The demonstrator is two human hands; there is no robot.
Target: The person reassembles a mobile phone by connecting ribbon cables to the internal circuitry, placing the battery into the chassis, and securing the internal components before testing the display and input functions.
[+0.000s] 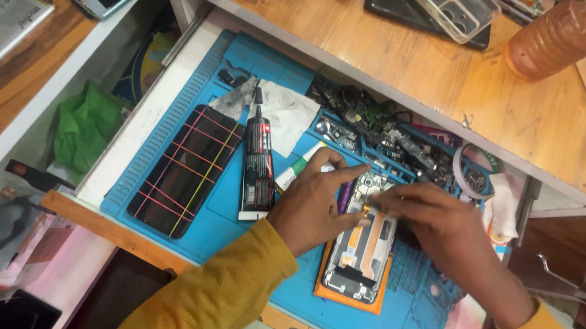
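Left hand (318, 205) clamped on the upper left edge of the opened grey phone with orange ribbon cables (363, 246). Right hand (446, 228) pinched narrow at its top end, fingertips touching. Phone flat on the blue silicone work mat (253, 220) in a pulled-out drawer under the wooden table (431, 69). Just left, a black glue tube (258, 167) and a dark screen panel bound in coloured rubber bands (188, 170).

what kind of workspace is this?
Likely a phone repair bench: an opened phone under both hands on a blue repair mat, loose small parts in its trays, and a glue tube alongside.
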